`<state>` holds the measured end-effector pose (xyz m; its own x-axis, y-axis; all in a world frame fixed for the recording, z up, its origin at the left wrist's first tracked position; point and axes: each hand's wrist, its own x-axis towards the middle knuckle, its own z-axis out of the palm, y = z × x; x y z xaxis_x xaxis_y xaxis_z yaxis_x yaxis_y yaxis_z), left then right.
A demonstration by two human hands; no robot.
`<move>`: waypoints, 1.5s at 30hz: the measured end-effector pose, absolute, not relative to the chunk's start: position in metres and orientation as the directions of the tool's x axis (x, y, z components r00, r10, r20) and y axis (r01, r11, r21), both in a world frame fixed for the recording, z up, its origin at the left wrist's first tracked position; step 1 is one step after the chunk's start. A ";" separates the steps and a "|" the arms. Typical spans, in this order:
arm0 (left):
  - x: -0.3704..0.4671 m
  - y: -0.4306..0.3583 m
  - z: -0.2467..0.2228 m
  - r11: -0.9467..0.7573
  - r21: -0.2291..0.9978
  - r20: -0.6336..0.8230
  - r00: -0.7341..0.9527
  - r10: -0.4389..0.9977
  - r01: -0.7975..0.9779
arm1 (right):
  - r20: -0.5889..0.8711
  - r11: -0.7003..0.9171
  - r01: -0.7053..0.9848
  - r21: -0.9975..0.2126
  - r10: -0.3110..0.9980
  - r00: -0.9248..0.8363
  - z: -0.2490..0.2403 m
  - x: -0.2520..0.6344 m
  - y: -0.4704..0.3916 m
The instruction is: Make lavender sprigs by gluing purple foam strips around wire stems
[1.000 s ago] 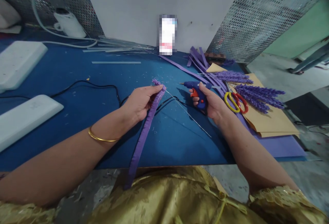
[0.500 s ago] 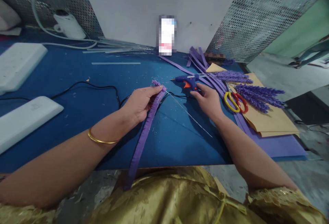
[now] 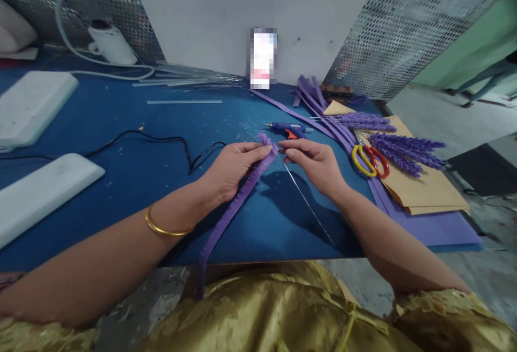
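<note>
Between the thumb and fingers of my left hand (image 3: 238, 169) is the top of a fringed purple paper strip (image 3: 234, 206), which hangs down over the table's front edge. A small purple bloom (image 3: 265, 139) is wound at its upper end. From there a thin wire (image 3: 307, 198) slants down to the right. My right hand (image 3: 311, 163) is just right of the bloom, its thumb and fingers brought near the wire; whether they pinch it cannot be made out. Behind it, a blue glue gun (image 3: 287, 128) with an orange trigger lies on the blue table (image 3: 133, 180).
Scissors (image 3: 369, 161), purple flower sprigs (image 3: 407, 150), brown paper (image 3: 428, 196) and purple strips (image 3: 311, 99) lie on the right. White power blocks (image 3: 48, 193) stand left, with a black cord (image 3: 161, 135) crossing the table. A phone (image 3: 262, 58) leans at the back.
My right hand has left the glue gun and moved left to the wire. My left hand, with the strip and bloom, has shifted right and slightly down.
</note>
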<state>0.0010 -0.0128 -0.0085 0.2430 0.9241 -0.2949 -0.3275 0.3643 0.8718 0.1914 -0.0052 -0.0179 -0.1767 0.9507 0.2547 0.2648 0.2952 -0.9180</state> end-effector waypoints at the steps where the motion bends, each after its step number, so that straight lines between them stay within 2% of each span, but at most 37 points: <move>1: 0.001 -0.013 -0.009 0.348 0.882 -0.278 0.247 0.928 -0.317 | 0.216 0.259 0.217 -0.941 0.955 -0.201 -0.015 0.188 -0.004; 5: -0.001 -0.012 -0.009 0.310 0.903 -0.236 0.262 0.936 -0.296 | 0.087 0.128 0.126 -0.984 0.953 -0.289 -0.003 0.178 0.006; 8: -0.002 -0.010 -0.008 0.318 0.896 -0.241 0.262 0.935 -0.310 | 0.064 0.101 0.100 -0.990 0.947 -0.314 0.003 0.171 0.014; 13: -0.002 -0.006 -0.008 0.280 0.879 -0.211 0.211 0.955 -0.387 | 0.066 0.074 0.023 -0.997 0.965 -0.254 0.002 0.163 0.015; 18: -0.001 -0.006 -0.011 0.298 0.854 -0.241 0.184 0.953 -0.427 | -0.052 -0.052 0.003 -0.999 0.972 -0.230 -0.005 0.168 0.007; 24: 0.000 -0.005 -0.016 0.273 0.861 -0.219 0.170 0.961 -0.430 | -0.172 -0.213 -0.140 -0.967 0.950 -0.259 -0.009 0.171 0.007; 28: 0.001 -0.006 -0.017 0.297 0.864 -0.242 0.184 0.953 -0.407 | -0.252 -0.299 -0.173 -0.939 0.936 -0.247 -0.009 0.171 0.008; 35: 0.001 -0.009 -0.012 0.292 0.879 -0.237 0.184 0.954 -0.377 | -0.340 -0.417 -0.202 -0.886 0.881 -0.329 -0.007 0.172 0.009; 45: 0.001 -0.010 -0.011 0.291 0.886 -0.244 0.171 0.955 -0.361 | -0.394 -0.488 -0.240 -0.840 0.850 -0.349 -0.010 0.171 0.010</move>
<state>0.0014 -0.0104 -0.0109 0.1710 0.9547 -0.2435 -0.3612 0.2907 0.8860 0.1710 0.0102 -0.0104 -0.3492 0.8502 -0.3941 -0.2396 -0.4876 -0.8395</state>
